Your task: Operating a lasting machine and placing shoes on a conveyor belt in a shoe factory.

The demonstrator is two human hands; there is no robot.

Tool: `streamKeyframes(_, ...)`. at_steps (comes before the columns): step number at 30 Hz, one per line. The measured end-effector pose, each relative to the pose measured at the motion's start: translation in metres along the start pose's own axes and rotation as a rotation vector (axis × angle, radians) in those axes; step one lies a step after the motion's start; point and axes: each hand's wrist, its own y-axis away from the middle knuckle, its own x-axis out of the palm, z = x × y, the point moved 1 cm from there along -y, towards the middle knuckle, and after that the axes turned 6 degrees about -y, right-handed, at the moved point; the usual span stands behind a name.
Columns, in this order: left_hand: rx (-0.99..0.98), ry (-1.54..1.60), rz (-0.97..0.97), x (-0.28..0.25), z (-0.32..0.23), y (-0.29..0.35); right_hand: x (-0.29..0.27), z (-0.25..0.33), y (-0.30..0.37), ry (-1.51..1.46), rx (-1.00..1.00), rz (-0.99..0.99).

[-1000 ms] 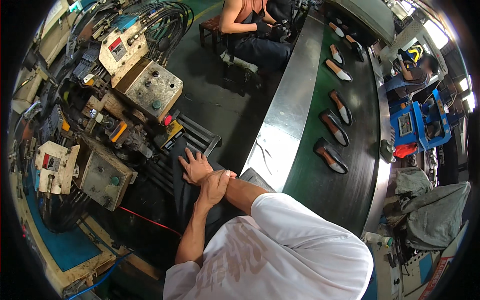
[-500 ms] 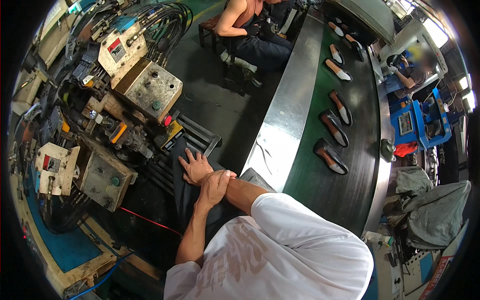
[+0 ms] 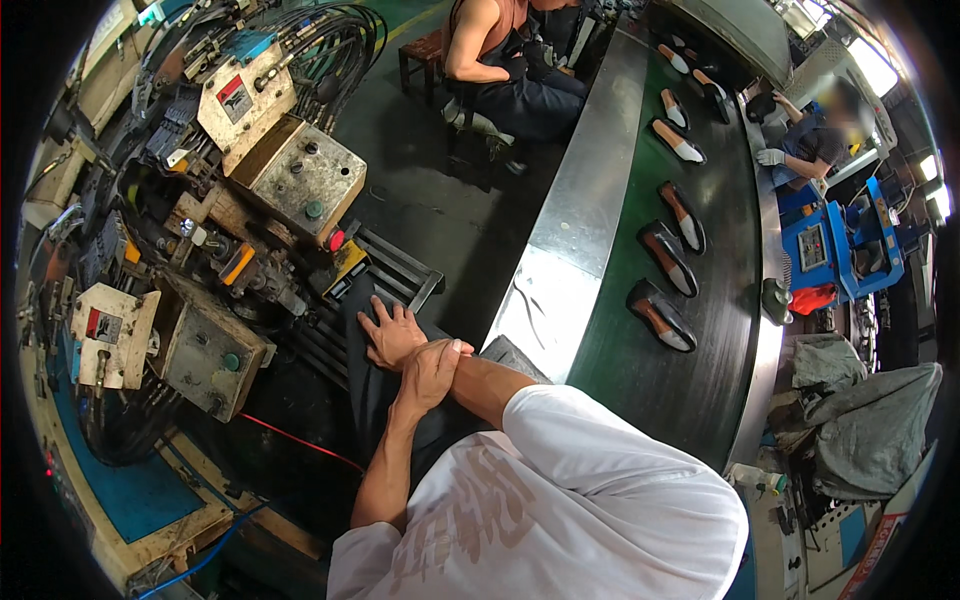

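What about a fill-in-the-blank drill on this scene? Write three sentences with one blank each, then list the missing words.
The left hand rests on the right ___. The right hand lies flat, fingers ___, on dark cloth. The nearest shoe lies on a ___ belt.
Missing words: wrist; spread; green.
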Motion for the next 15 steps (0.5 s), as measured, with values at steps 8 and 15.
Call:
streamKeyframes(8, 0.004, 0.008, 0.011, -0.0007, 0.0006, -0.0016, 0.0001, -0.0021, -0.0009, -0.027, -0.006, -0.004)
streamKeyframes(15, 0.005, 0.009, 0.012, -0.0003, 0.0028, -0.0018, 0.0012, -0.0028, -0.0027, -0.027, 0.001, 0.016)
